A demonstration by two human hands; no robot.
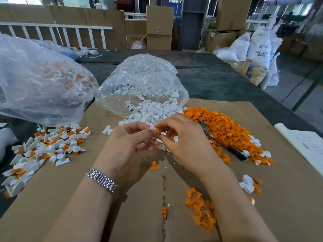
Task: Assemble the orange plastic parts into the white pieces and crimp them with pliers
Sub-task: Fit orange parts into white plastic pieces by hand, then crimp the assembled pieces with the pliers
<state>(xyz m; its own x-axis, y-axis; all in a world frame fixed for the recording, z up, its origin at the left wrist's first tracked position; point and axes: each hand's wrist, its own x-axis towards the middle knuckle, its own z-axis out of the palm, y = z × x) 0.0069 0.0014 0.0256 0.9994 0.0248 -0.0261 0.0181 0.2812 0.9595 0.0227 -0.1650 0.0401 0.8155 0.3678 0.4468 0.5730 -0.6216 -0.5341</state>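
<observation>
orange part is being pinched by right hand; left hand is pinching white piece; seating it squarely matters.

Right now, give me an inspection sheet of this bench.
Surface: brown cardboard sheet over a dark table.
Job's things: orange parts pile; white pieces spilling from a clear bag; assembled pieces at left; pliers lying on the orange pile.
Clutter: stray orange parts near the front.
Hands: left hand holds a white piece; right hand pinches an orange part.
Cables: black cable across the table.
Surroundings: cardboard boxes, white sacks.
</observation>
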